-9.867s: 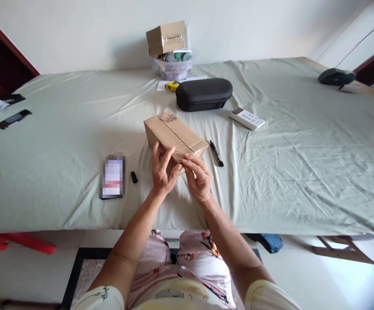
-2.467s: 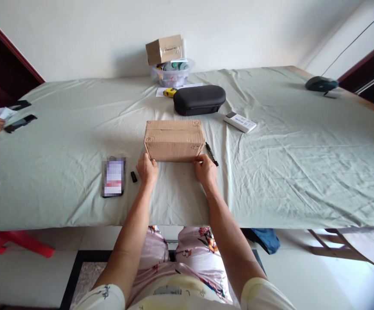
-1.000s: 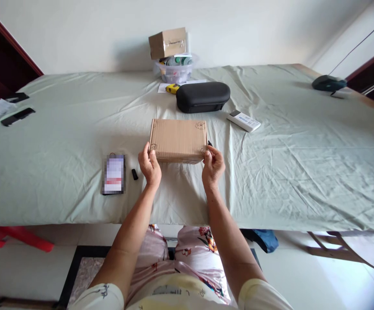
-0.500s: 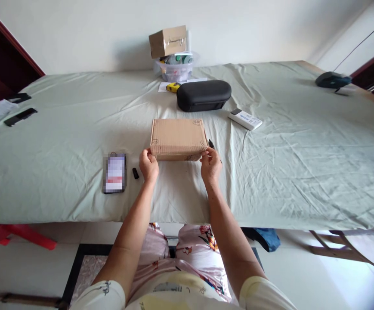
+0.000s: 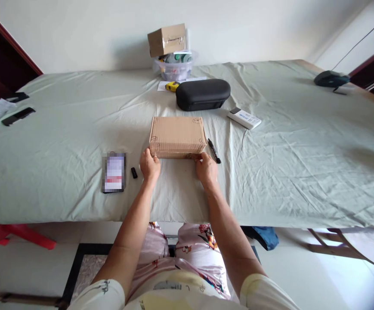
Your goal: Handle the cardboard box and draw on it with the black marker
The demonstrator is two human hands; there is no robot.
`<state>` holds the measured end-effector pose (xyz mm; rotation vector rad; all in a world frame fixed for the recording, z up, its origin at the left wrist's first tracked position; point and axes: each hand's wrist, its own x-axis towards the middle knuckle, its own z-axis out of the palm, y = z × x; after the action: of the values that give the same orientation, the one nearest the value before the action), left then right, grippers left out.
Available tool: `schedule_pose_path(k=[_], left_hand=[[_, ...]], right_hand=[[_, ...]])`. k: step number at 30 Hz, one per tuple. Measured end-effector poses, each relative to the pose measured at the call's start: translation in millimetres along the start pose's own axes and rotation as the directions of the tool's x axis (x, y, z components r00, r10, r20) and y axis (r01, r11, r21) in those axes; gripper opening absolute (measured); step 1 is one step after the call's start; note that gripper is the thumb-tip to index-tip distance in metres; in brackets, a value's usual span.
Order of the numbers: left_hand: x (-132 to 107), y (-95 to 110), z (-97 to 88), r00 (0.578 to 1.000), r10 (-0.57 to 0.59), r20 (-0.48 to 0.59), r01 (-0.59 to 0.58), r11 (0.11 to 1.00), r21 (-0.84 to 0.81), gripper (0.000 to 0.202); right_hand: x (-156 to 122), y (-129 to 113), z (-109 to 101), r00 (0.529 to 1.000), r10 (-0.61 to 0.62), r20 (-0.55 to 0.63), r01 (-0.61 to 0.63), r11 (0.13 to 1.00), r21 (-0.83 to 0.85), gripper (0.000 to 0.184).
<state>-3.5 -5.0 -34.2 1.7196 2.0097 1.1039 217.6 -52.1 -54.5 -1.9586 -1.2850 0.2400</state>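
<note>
A small brown cardboard box (image 5: 177,131) with dark printed curls at its corners lies on the cloth in front of me, its lid down. My left hand (image 5: 149,165) is closed at the box's front left corner, fingers curled against it. At the front face, near the right corner, my right hand (image 5: 206,169) pinches the lower edge between thumb and fingers. The undersides of both grips are hidden. Just right of the box lies a black marker pen (image 5: 214,150). A small black cap-like piece (image 5: 134,173) and a phone (image 5: 114,173) with a blurred screen lie left of my left hand.
Behind the box are a black zip case (image 5: 202,94), a white boxy device (image 5: 244,118) and a yellow tape measure (image 5: 172,86). A clear tub (image 5: 174,69) with another carton (image 5: 166,39) on top stands by the wall. Green cloth (image 5: 286,163) covers the table.
My right hand has slid left from the box's right front corner onto its front face, uncovering the whole marker pen. My left hand stays at the left corner.
</note>
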Motion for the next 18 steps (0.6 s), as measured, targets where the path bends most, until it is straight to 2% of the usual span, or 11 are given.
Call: schedule_pose_path(k=[7,10,13,15,18], left_hand=[[-1,-6,10.2,0.985,0.100,-0.139,-0.121,0.980,-0.157,0.042],[-10,-2,17.1,0.976,0.146,-0.161,-0.172,0.972,-0.162,0.069],[-20,5,21.0,0.980,0.151,-0.129,-0.168,0.976,-0.137,0.103],[-24,9,21.1,0.984,0.141,-0.108,-0.154,0.980,-0.124,0.117],[-25,11,18.9,0.985,0.137,-0.106,-0.151,0.980,-0.129,0.122]], right_hand=[[3,-6,0,0.981,-0.077,-0.175,0.106,0.981,0.161,0.030],[-6,-15,3,0.976,-0.057,-0.210,0.094,0.981,0.170,0.052],[-15,-24,7,0.980,-0.001,-0.199,0.033,0.987,0.155,0.074],[-19,-28,7,0.979,0.022,-0.201,0.010,0.987,0.158,0.080],[-18,-29,5,0.976,0.011,-0.216,0.028,0.984,0.178,0.079]])
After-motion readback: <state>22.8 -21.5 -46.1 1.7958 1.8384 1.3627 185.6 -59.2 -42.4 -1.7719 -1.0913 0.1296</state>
